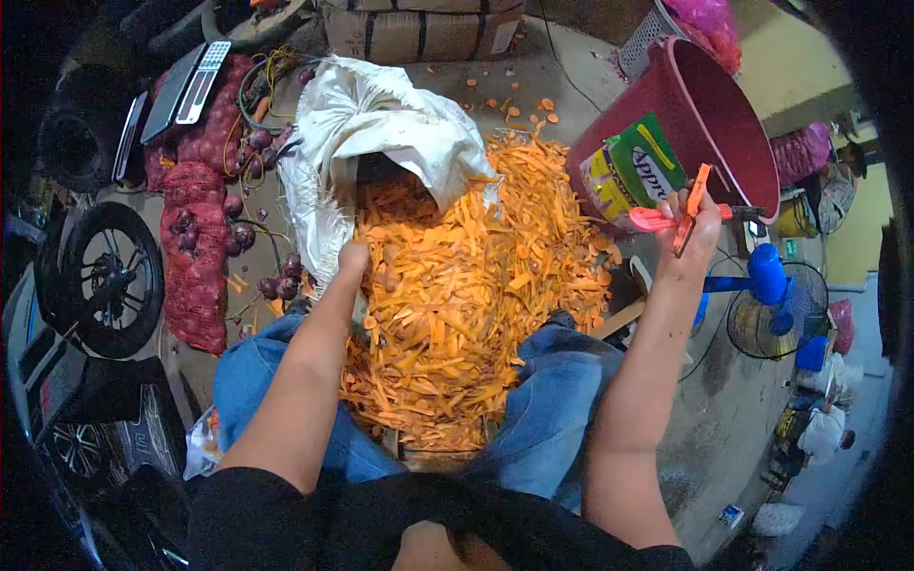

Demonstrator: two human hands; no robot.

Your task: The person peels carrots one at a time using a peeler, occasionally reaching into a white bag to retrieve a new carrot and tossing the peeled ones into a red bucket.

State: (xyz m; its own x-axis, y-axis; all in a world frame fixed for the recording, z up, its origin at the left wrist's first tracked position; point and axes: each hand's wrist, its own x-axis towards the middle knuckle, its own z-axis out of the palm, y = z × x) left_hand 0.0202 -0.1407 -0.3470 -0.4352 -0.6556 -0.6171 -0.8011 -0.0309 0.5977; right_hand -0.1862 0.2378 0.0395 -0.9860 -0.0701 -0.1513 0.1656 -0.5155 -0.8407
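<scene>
Orange peeler [698, 190] pinched in right hand [693, 238], fingers closed round handle. Left hand [353, 257] buried in carrot peel pile [476, 285] by white sack [381, 124]; fingers hidden, grip can't tell.

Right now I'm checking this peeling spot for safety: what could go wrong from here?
The right hand grips an orange peeler with its blade bare. It might nick the left hand, whose fingers are sunk in the carrot peelings and hard to see. The peelings also spread over the floor toward the maroon bucket, so a foot could slip on them.
</scene>
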